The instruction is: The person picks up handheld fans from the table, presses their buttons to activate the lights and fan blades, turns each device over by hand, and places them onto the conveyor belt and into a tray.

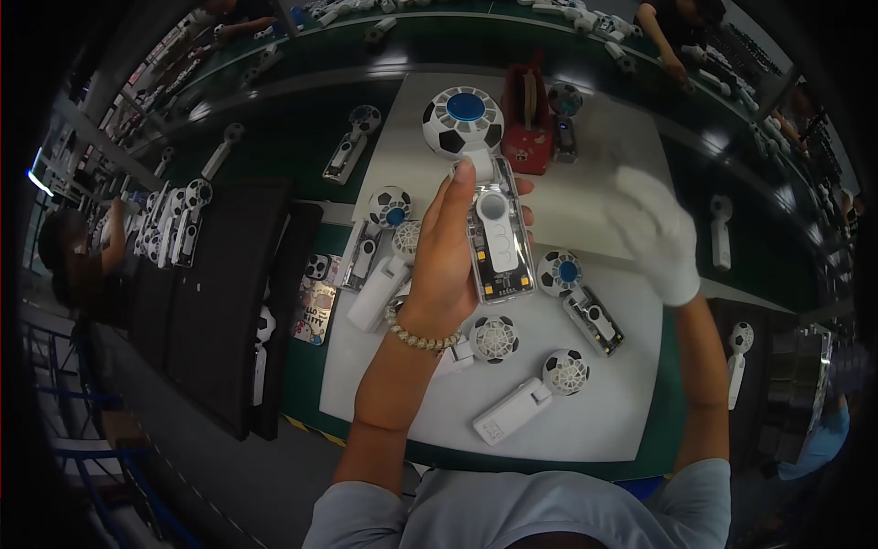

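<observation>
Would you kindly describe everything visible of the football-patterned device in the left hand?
The device, held nearly upright above the pale mat, has a round black-and-white head with a blue disc and a white neck. Its transparent, plastic-looking case shows a white inner piece and yellowish squares. The bare left hand grips it, thumb near the neck.

Grey short-sleeved shirt; beaded bracelet left; white glove right.
</observation>
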The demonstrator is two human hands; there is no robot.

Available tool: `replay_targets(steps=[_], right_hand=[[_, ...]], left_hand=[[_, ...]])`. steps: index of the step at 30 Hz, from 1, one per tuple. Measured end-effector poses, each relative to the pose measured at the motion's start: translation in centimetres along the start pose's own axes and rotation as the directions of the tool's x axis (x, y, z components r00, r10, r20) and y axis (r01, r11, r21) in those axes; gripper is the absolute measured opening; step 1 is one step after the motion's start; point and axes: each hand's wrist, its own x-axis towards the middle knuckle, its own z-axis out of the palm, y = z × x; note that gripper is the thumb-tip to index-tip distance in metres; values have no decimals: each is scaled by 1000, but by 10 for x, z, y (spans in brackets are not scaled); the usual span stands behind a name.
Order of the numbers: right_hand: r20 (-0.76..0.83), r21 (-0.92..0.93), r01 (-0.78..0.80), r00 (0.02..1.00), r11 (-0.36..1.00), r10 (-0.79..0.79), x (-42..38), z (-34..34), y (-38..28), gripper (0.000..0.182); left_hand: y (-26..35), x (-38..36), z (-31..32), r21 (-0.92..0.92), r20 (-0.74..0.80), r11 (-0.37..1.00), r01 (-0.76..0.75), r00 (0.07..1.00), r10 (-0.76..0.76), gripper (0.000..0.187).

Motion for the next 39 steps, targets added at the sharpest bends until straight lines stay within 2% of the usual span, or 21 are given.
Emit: replay_targets(steps=[1, 2, 3, 8, 10, 12, 13, 14, 16, 17, 19, 21, 26, 29, 31, 33, 35, 36, 37, 38, 39], right_hand=[[-6, -44, 274, 962, 961, -274, 1, -3, -29, 31], [149, 91, 392, 904, 916, -401, 7, -10, -52, 28], [277, 241, 476, 801, 846, -530, 12, -13, -69, 26], [167, 235, 513, 815, 825, -555, 15, 13, -103, 29], [127, 257, 516, 820, 817, -558, 17, 14, -105, 28], [174, 315, 638, 689, 702, -704, 13, 3, -99, 30], [86, 269, 680, 688, 682, -720, 11, 2, -97, 29], [95, 271, 682, 684, 680, -723, 10, 0, -101, 29], [263, 130, 528, 798, 839, -543, 13, -6, -112, 27], [271, 129, 529, 795, 839, -543, 15, -3, -111, 27], [40, 244, 679, 706, 693, -707, 19, 6, -106, 22], [47, 251, 666, 717, 703, -696, 10, 4, -101, 23], [26, 173, 623, 772, 763, -636, -3, 3, -99, 29], [104, 200, 542, 816, 816, -568, 5, 6, -106, 36], [29, 283, 671, 708, 685, -706, 2, 10, -100, 29], [62, 282, 651, 721, 705, -690, 1, 2, -103, 23], [228, 222, 546, 777, 808, -587, -3, -5, -101, 20], [228, 223, 546, 776, 808, -588, -7, -1, -102, 20], [70, 194, 444, 883, 875, -464, -13, 8, -101, 23], [-94, 185, 329, 944, 926, -317, -16, 12, -101, 27], [-95, 186, 328, 944, 926, -316, -15, 12, -100, 27]], left_hand=[[1, -2, 1, -6, -16, 1000, -1, 1000, 1, 43], [2, -3, 2, -7, -19, 1000, 0, 1000, 0, 43], [3, -5, 3, 2, -21, 1000, -23, 1000, 23, 43], [14, -20, 11, 12, -66, 1000, -4, 998, 5, 43], [17, -24, 10, 38, 11, 997, 70, 997, -71, 43], [19, -26, 12, -25, 27, 993, 115, 993, -115, 42], [18, -26, 13, -22, 30, 998, 59, 998, -59, 42], [18, -26, 14, -20, 33, 1000, 1, 999, -1, 42], [21, -28, 14, -19, 42, 1000, 15, 999, -15, 42], [23, -29, 13, -46, 65, 997, 63, 996, -60, 42], [23, -31, 13, -75, 89, 990, 117, 990, -111, 42], [22, -32, 14, -51, 90, 998, 34, 996, -29, 42], [21, -35, 21, -77, 54, 997, 13, 998, -9, 44], [21, -35, 19, -28, 31, 1000, -8, 999, 9, 46], [21, -34, 17, 14, 26, 1000, -15, 1000, 14, 46], [22, -33, 16, -77, 76, 997, 2, 997, 4, 43], [19, -30, 16, -82, 77, 997, -14, 997, 21, 44], [17, -29, 15, -87, 75, 996, -30, 997, 36, 44], [17, -29, 15, -87, 73, 996, -29, 997, 35, 44], [17, -29, 15, -88, 67, 996, -30, 997, 36, 45], [18, -28, 14, -88, 64, 996, -31, 997, 37, 46]])
